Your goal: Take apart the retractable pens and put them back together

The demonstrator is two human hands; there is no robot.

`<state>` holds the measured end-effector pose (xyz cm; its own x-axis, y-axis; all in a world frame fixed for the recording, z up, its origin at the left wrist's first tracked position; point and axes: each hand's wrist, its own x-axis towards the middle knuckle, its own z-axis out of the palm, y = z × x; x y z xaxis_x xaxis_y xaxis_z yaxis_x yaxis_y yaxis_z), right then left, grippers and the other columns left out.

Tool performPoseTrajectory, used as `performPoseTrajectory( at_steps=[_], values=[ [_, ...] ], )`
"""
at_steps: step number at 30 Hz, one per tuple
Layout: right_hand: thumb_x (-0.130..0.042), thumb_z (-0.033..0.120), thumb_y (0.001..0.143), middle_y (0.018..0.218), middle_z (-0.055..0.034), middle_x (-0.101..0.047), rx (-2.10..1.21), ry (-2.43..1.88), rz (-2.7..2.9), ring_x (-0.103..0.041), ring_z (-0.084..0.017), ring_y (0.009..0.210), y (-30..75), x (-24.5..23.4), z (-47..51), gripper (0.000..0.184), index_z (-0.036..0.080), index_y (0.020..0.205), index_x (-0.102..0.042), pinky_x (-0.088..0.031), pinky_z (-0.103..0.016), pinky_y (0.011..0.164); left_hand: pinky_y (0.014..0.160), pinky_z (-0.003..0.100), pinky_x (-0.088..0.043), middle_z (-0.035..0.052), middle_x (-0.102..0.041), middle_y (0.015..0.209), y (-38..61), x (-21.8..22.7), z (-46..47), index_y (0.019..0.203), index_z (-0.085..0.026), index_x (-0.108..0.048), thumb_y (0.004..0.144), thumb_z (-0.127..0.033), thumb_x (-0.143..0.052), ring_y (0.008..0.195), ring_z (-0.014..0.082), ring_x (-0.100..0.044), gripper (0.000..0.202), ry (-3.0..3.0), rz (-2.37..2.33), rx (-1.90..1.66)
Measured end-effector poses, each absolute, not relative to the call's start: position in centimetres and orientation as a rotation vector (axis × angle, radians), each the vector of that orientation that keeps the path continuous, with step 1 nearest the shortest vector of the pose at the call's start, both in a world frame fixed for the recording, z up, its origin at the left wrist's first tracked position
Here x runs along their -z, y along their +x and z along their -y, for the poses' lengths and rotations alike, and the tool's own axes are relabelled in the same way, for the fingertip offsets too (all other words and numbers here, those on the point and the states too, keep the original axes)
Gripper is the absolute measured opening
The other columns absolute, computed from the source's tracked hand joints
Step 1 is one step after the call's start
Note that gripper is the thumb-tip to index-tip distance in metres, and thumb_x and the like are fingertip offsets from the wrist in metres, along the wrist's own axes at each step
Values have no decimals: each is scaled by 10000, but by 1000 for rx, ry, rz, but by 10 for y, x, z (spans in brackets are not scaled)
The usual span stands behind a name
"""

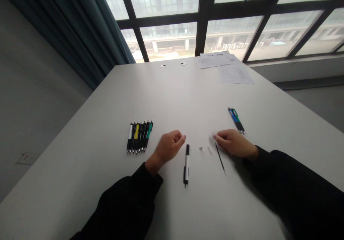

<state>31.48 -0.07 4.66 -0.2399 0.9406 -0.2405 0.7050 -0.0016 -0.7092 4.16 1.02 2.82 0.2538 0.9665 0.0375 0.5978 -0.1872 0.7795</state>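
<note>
My left hand (170, 145) rests on the table in a loose fist, fingers curled, with nothing showing in it. Beside it lies a white-and-black pen barrel (187, 166). My right hand (232, 142) is closed, its thumb and fingertips together and slightly blurred; what they hold, if anything, I cannot make out. Just below those fingertips lies a thin black pen refill (220, 158), slanting toward me. Between the hands are a small metallic pen tip (200, 148) and a short pale piece, perhaps a spring (209, 150).
A row of several click pens (139, 137), black, white, yellow and green, lies left of my left hand. Two pens, blue (234, 120) and green (238, 120), lie beyond my right hand. Printed papers (236, 74) sit at the white table's (161, 96) far edge by the window.
</note>
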Motion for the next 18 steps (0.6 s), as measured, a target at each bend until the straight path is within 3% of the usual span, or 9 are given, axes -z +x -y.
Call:
performPoseTrajectory(
  at_steps=[10, 18],
  values=[
    [-477, 435, 901, 474, 30, -490, -1061, -1707, 2005, -416, -111, 450, 315, -47, 0, 409, 212, 560, -437, -310, -269, 491, 535, 231, -276, -58, -480, 517, 42, -35, -5, 615, -177, -544, 843, -452, -647, 495, 82, -394, 372, 2033, -1339, -539],
    [-454, 453, 911, 469, 37, -460, -1016, -1717, 2046, -407, -108, 457, 313, -45, 0, 424, 213, 564, -416, -302, -265, 499, 553, 251, -238, -35, -533, 510, 46, -41, -3, 550, -177, -592, 678, -470, -787, 502, 97, -406, 374, 2087, -1303, -422]
  ],
)
